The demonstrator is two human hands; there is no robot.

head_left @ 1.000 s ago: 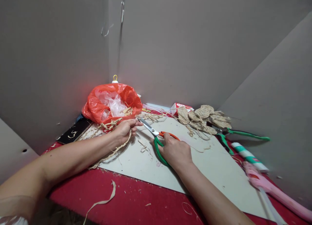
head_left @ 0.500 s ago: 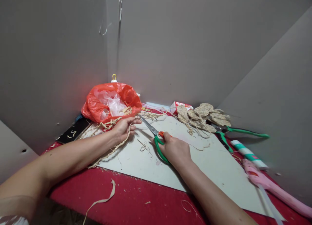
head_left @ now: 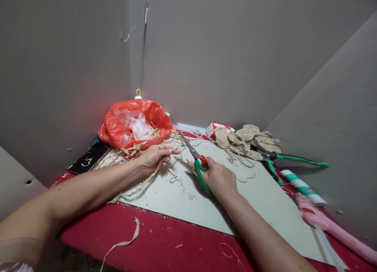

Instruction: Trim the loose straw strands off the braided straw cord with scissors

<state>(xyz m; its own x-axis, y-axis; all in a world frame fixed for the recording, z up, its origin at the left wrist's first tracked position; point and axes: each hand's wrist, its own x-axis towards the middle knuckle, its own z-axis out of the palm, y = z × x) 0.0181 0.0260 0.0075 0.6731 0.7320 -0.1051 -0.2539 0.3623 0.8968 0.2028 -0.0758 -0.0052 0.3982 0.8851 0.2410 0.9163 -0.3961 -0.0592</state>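
Note:
My right hand point(head_left: 219, 177) is closed round the green and orange handles of a pair of scissors point(head_left: 191, 147). Their blades point up and left, apart from my other hand. In front of the red bag, my left hand point(head_left: 156, 159) is closed with its fingertips pinched on a braided straw cord point(head_left: 144, 184). The cord trails down along the forearm to the board's lower left edge. Beneath both hands lies a white board point(head_left: 188, 209). A few loose straw snippets point(head_left: 176, 178) rest on it between the hands.
An open red plastic bag point(head_left: 107, 125) stands at the back left, beside a black flat object point(head_left: 90, 158). Coiled twine pieces point(head_left: 248, 132), green-handled pliers point(head_left: 303, 160), a striped roll point(head_left: 303, 187) and a pink glue gun point(head_left: 332, 227) lie rightward. Grey walls enclose the red table point(head_left: 153, 236).
My right hand has drawn the scissors slightly right, away from my left fingers. My left hand has shifted right and a little down, its fingers now closer together on the cord.

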